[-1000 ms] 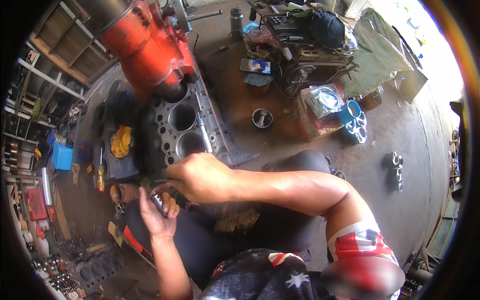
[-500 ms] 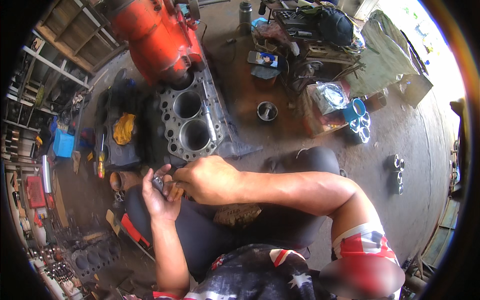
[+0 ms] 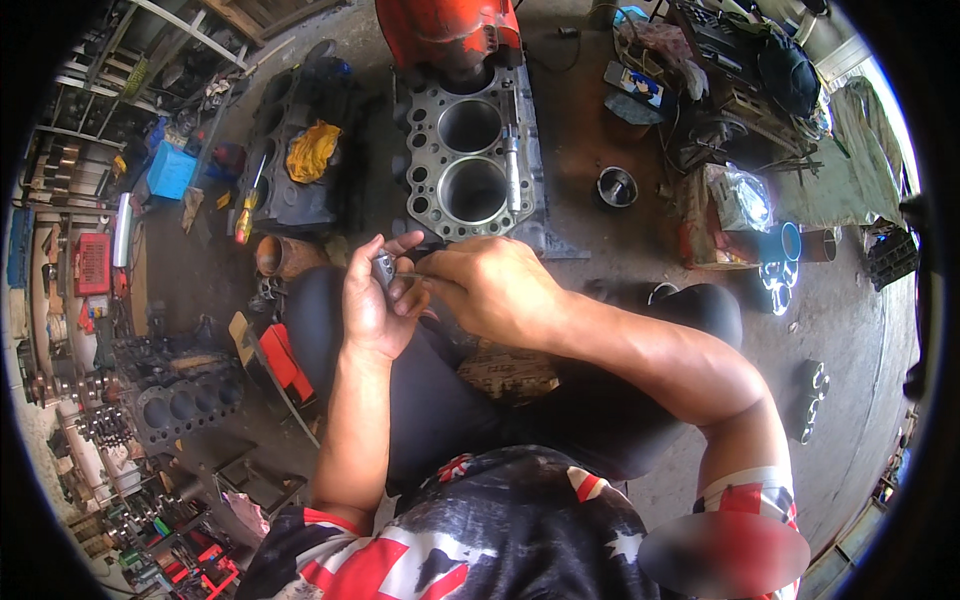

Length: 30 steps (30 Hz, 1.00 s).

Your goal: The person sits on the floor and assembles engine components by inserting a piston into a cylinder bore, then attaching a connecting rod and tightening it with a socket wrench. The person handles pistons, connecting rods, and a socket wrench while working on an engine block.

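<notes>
My left hand [image 3: 372, 305] cups a small metal part [image 3: 384, 268] — light, hard, likely greasy; right hand [image 3: 490, 290], at its 3 o'clock, pinches a thin pin [image 3: 412, 277].

Grey engine block [image 3: 470, 160] beside yellow rag [image 3: 312, 150], blue pipes [image 3: 783, 243].

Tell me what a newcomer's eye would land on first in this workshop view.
First the two hands at the centre: the left hand cups a small grey metal part while the right hand pokes a thin tool at it. Just beyond them on the floor lies a grey engine block with two open cylinder bores, a red machine housing at its far end.
</notes>
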{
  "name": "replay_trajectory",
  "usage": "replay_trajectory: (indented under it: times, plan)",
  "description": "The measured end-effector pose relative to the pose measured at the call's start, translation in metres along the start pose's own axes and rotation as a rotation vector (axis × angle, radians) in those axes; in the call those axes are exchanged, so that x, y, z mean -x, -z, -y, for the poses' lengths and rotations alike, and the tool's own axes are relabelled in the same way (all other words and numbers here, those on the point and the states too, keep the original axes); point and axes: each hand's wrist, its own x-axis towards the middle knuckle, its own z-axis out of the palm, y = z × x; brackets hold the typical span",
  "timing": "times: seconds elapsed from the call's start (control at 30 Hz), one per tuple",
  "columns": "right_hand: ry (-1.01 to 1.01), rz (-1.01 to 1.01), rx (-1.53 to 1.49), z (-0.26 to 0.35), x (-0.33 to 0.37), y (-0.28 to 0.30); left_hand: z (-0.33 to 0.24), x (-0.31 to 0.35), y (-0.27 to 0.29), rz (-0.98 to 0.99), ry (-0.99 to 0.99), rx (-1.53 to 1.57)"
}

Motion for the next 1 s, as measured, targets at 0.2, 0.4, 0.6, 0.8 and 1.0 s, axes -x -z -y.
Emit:
replay_trajectory:
  times: [0.2, 0.4, 0.6, 0.8, 1.0]
  plan:
    - [0.086, -0.078, 0.074, -0.009, -0.001, -0.015, 0.001, -0.001, 0.002, -0.047, 0.010, -0.071]
    - [0.252, -0.015, 0.255, -0.009, 0.007, -0.022, 0.015, 0.003, 0.004, -0.173, -0.190, -0.374]
    - [0.310, 0.101, 0.273, -0.018, 0.013, -0.022, 0.026, 0.005, 0.007, -0.277, -0.320, -0.785]
    - [0.448, -0.015, 0.234, -0.031, 0.015, -0.033, 0.021, 0.011, 0.009, -0.247, -0.302, -0.830]
    - [-0.033, 0.040, -0.218, -0.015, 0.007, -0.036, 0.013, 0.012, 0.003, -0.223, -0.262, -0.771]
